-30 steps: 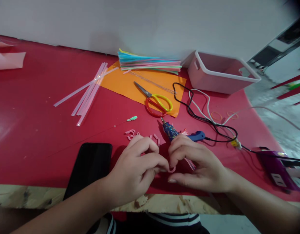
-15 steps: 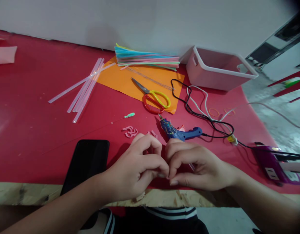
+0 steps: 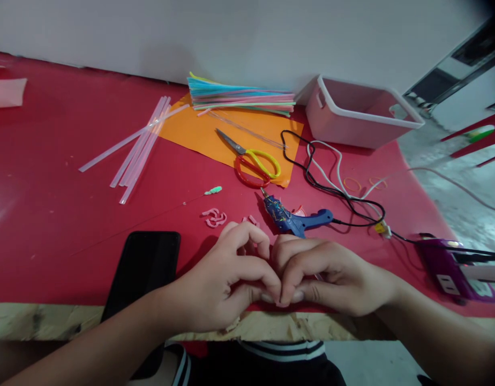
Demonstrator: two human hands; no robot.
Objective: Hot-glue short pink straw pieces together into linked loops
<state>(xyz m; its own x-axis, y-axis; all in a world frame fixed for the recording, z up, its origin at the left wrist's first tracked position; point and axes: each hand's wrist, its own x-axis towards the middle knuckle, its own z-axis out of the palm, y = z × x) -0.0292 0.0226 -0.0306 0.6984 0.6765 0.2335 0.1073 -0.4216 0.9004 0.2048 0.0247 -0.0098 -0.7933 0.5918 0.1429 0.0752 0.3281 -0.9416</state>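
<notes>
My left hand [image 3: 231, 281] and my right hand [image 3: 331, 273] meet fingertip to fingertip over the table's front edge. Between them they pinch a small pink piece of pipe cleaner [image 3: 280, 305], mostly hidden by the fingers. Just beyond my left hand lie several short, bent pink pipe cleaner pieces [image 3: 214, 217]. A blue hot glue gun [image 3: 287, 214] rests on its side past my right hand, its nozzle toward the scissors [image 3: 247, 155] with red and yellow handles. Left of my left hand is a black phone [image 3: 145, 268], partly under my forearm.
A bundle of coloured pipe cleaners [image 3: 239, 96] lies on an orange sheet [image 3: 183, 128] by the wall. Translucent glue sticks [image 3: 141, 145] lie to the left. At the right are a pink bin [image 3: 352, 123], tangled cables [image 3: 331, 187] and a purple power strip [image 3: 444, 273].
My right fingers and thumb have closed on the pink piece beside my left fingertips, covering most of it. The whole view has shifted slightly; the things on the table stay put.
</notes>
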